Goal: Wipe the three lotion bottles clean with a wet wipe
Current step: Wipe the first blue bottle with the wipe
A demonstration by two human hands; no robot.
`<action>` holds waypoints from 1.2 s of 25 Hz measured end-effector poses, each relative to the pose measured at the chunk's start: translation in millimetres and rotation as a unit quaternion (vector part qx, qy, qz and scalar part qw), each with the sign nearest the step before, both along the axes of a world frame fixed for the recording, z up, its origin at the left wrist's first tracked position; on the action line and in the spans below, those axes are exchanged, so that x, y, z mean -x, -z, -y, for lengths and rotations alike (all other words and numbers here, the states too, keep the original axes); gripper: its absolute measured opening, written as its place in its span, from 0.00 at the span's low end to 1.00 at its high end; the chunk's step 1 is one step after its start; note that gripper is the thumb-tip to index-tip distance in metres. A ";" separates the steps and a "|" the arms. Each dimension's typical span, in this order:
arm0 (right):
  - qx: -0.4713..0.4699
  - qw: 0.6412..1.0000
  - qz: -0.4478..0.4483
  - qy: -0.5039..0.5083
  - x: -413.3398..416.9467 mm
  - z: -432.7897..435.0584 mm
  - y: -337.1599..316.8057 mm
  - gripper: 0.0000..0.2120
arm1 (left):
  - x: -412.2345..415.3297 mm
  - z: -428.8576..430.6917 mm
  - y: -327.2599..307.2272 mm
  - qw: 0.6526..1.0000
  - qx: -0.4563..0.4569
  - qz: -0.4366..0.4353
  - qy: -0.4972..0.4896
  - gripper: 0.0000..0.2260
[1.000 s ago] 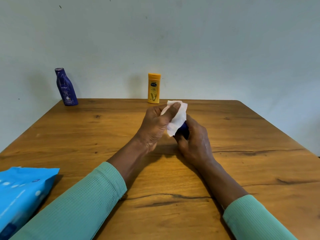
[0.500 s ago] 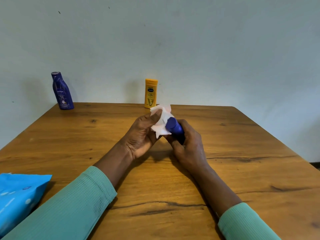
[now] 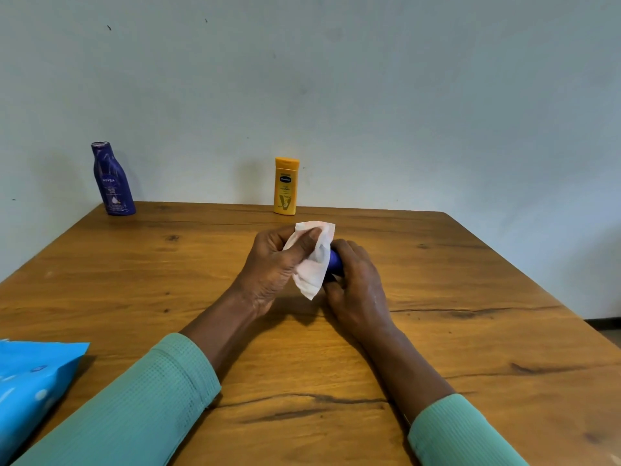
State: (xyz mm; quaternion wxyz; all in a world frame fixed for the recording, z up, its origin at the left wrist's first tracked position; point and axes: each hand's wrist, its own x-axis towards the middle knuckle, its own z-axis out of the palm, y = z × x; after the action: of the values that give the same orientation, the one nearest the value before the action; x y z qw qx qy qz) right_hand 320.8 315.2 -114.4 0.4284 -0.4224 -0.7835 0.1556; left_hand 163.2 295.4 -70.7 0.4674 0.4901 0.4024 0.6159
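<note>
Wipes pack: a soft blue pack [image 3: 33, 381] lies on the surface [image 3: 470, 280], nearer than the held bottle and far to its left, well apart from it.
Left grip: the left grip [image 3: 272, 264] sits just left of the held bottle. Thumb and fingers pinch the wet wipe [image 3: 314, 267], a folded white sheet draped over that bottle's upper end.
Right grip: the right grip [image 3: 356, 287] curls round the body of the held bottle [image 3: 335, 262], so only a short blue stretch shows between wipe and fingers.
Held bottle: small and blue. I cannot tell whether it touches the surface.
Handling: probably light, stiff plastic, smooth and likely slick once damp, so a firm hold round the body suits it. The wipe is limp and bunches, so it is best pinched at a fold.
Yellow bottle: the yellow bottle [image 3: 285, 186] stands upright beyond the held bottle and slightly left, with no hand on it.
Dark blue bottle: the dark blue bottle [image 3: 112, 181] stands upright beyond and far left. Its base is wide and its neck narrow, so it is best taken low on the body.
</note>
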 end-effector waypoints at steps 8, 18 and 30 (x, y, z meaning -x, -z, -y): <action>-0.091 0.986 0.107 0.094 10.9 9.4 -6.5 0.27 | -6.9 25.4 19.1 0.975 -0.056 -0.146 -0.160 0.10; -0.128 0.967 0.192 0.105 15.5 14.0 -13.5 0.17 | -2.0 34.5 26.1 0.833 -0.149 -0.414 -0.335 0.13; -0.107 0.946 0.244 0.184 11.2 6.7 -9.7 0.18 | 5.3 32.9 22.8 0.846 -0.163 -0.461 -0.214 0.14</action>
State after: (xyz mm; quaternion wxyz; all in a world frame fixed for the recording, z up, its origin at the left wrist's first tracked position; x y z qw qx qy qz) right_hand 309.6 308.5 -104.7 0.2881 -0.5354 -0.7850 -0.1186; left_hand 157.9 262.5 -93.5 -0.0017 0.6881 0.5606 0.4607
